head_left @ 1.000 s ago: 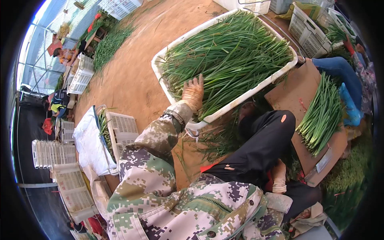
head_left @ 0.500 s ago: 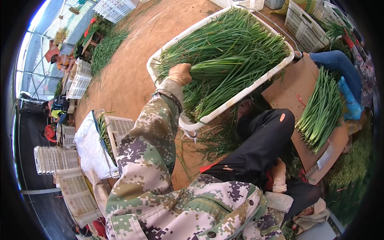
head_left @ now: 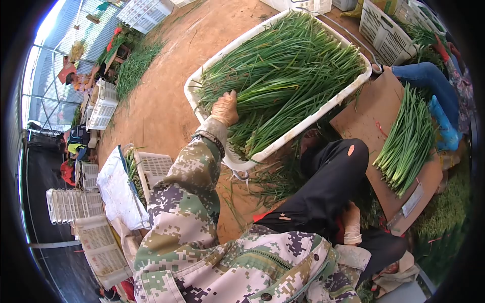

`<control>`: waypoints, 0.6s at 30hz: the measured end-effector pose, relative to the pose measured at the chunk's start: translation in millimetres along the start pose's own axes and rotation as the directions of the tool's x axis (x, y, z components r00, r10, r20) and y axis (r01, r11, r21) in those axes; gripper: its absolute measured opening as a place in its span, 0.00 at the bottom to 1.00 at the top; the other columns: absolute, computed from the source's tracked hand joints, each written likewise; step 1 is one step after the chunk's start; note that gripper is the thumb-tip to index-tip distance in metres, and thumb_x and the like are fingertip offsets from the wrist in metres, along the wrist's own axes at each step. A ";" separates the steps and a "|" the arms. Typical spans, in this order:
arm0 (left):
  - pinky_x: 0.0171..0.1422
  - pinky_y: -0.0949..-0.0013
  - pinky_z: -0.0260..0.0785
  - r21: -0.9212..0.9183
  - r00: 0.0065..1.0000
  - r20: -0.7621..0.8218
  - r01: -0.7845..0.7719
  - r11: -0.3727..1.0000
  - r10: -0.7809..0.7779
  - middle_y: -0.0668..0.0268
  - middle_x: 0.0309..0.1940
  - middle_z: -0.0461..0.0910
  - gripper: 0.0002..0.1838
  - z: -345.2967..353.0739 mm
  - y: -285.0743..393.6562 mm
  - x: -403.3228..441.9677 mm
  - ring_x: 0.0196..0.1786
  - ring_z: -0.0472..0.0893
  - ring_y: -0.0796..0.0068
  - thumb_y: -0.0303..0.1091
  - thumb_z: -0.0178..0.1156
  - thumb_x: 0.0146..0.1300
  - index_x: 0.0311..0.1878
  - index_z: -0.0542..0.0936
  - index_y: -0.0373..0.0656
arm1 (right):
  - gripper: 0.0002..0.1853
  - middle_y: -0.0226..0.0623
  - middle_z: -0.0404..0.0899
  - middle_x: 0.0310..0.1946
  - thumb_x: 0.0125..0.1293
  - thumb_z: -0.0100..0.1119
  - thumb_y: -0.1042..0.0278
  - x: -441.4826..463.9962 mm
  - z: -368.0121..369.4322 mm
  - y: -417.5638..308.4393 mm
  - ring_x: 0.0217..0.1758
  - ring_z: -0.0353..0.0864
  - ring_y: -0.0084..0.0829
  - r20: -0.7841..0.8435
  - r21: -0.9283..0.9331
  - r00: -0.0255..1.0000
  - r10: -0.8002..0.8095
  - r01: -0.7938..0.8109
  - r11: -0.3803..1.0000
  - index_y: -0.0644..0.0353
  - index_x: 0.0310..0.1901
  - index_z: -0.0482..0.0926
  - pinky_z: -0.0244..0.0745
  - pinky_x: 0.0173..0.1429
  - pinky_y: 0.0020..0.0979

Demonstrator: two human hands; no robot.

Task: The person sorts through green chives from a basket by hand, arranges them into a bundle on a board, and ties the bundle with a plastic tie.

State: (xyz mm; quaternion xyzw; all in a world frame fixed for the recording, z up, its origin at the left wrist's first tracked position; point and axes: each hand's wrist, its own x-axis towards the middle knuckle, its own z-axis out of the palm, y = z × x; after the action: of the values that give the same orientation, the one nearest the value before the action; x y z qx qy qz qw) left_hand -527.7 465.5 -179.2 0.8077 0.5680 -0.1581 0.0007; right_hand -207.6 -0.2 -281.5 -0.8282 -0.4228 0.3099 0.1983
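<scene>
A white plastic crate (head_left: 323, 112) is heaped with long green stalks (head_left: 298, 65), which look like garlic chives or thin scallions. My left hand (head_left: 225, 108), in a thin pale glove, reaches over the crate's near left side. Its fingers extend against the end of a lighter green bundle (head_left: 262, 91) lying across the heap; they do not appear wrapped round it. My right hand (head_left: 350, 222), also gloved, rests low beside my dark trouser leg (head_left: 323, 187). The leg and its shadow hide most of those fingers.
To the right, a brown board (head_left: 358, 126) carries another pile of green stalks (head_left: 406, 141). Beside it sits a person in jeans (head_left: 427, 83) with a blue glove (head_left: 444, 126). More white crates (head_left: 91, 247) stand at left, near a white sack (head_left: 118, 187). Other people work at far left.
My left hand has drawn back slightly toward me, its fist loosening into straighter fingers. The lighter bundle stays on the heap. My right hand has hardly moved.
</scene>
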 end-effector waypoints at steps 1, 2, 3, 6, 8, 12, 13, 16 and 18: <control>0.56 0.54 0.75 -0.072 0.999 -0.042 -0.030 0.997 0.027 0.46 0.55 0.73 0.30 1.4 -0.6 -2.6 0.58 0.78 0.51 0.26 0.60 0.53 0.63 0.68 0.38 | 0.15 0.57 0.82 0.42 0.61 0.53 0.70 1.1 -0.2 -3.0 0.48 0.80 0.57 -0.003 0.003 1.000 0.000 0.000 1.000 0.64 0.48 0.81 0.76 0.52 0.47; 0.55 0.54 0.75 -0.144 0.995 -0.087 -0.065 0.987 0.053 0.45 0.56 0.73 0.32 2.9 -0.1 -5.1 0.57 0.79 0.50 0.25 0.60 0.53 0.65 0.66 0.37 | 0.15 0.57 0.82 0.42 0.61 0.53 0.70 2.0 -1.2 -5.5 0.49 0.80 0.57 0.023 -0.001 1.000 -0.001 0.001 1.000 0.64 0.48 0.81 0.76 0.53 0.47; 0.52 0.53 0.76 -0.120 0.994 -0.099 -0.067 0.990 0.056 0.45 0.53 0.77 0.35 3.9 1.9 -6.6 0.53 0.81 0.49 0.25 0.60 0.53 0.67 0.63 0.37 | 0.16 0.57 0.82 0.43 0.62 0.53 0.69 3.1 -3.0 -8.2 0.49 0.80 0.57 0.046 -0.006 0.999 0.000 0.000 1.000 0.64 0.49 0.81 0.76 0.53 0.47; 0.49 0.53 0.77 -0.089 0.992 -0.090 -0.094 0.992 0.086 0.47 0.44 0.82 0.34 -3.7 2.1 -5.5 0.47 0.84 0.50 0.25 0.60 0.52 0.66 0.65 0.38 | 0.16 0.57 0.82 0.44 0.62 0.53 0.69 4.5 -7.9 -17.2 0.50 0.80 0.57 0.061 0.008 0.998 -0.011 0.011 1.000 0.63 0.50 0.81 0.76 0.54 0.46; 0.47 0.53 0.77 -0.058 0.991 -0.083 -0.105 0.993 0.100 0.51 0.36 0.85 0.28 -20.1 3.3 -3.5 0.43 0.85 0.50 0.27 0.61 0.52 0.60 0.72 0.39 | 0.16 0.58 0.82 0.44 0.63 0.53 0.68 3.7 -1.8 -13.1 0.50 0.80 0.57 0.034 0.037 0.999 -0.012 0.011 0.999 0.63 0.50 0.81 0.76 0.54 0.46; 0.50 0.57 0.78 0.076 0.996 0.046 -0.082 0.994 0.079 0.50 0.39 0.85 0.10 -49.9 8.1 -3.5 0.47 0.85 0.54 0.30 0.61 0.53 0.38 0.86 0.41 | 0.17 0.58 0.81 0.45 0.64 0.53 0.66 1.8 -10.1 -21.4 0.51 0.80 0.57 0.011 0.047 0.999 -0.053 0.052 0.998 0.63 0.52 0.81 0.76 0.55 0.46; 0.51 0.56 0.77 0.075 0.996 0.053 -0.078 0.994 0.074 0.49 0.39 0.85 0.10 -54.1 9.7 -3.8 0.47 0.85 0.53 0.29 0.61 0.53 0.38 0.86 0.40 | 0.16 0.55 0.82 0.46 0.62 0.56 0.71 0.3 -10.1 -25.1 0.52 0.80 0.54 -0.009 0.008 1.000 0.004 -0.004 1.000 0.65 0.50 0.81 0.76 0.56 0.44; 0.52 0.55 0.77 0.062 0.997 0.046 -0.056 0.996 0.053 0.49 0.39 0.85 0.10 -52.6 11.4 -6.5 0.48 0.85 0.51 0.29 0.60 0.54 0.39 0.85 0.40 | 0.16 0.55 0.82 0.47 0.63 0.56 0.69 -1.9 -18.6 -34.5 0.53 0.80 0.53 0.014 0.043 0.999 0.037 -0.038 0.998 0.64 0.51 0.81 0.75 0.58 0.44; 0.52 0.55 0.77 0.052 0.999 0.034 -0.042 0.998 0.040 0.48 0.39 0.85 0.10 -49.8 9.6 -6.1 0.48 0.85 0.49 0.28 0.60 0.54 0.39 0.85 0.40 | 0.17 0.55 0.82 0.47 0.63 0.56 0.69 -4.1 -20.9 -35.4 0.54 0.79 0.53 0.006 0.023 0.999 0.038 -0.038 0.999 0.64 0.52 0.81 0.75 0.59 0.43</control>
State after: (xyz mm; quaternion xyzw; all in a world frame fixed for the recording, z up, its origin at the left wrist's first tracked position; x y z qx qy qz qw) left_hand -508.1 465.5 -132.1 0.8161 0.5470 -0.1863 -0.0077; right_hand -215.6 15.0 -243.9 -0.8329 -0.4040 0.3206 0.2007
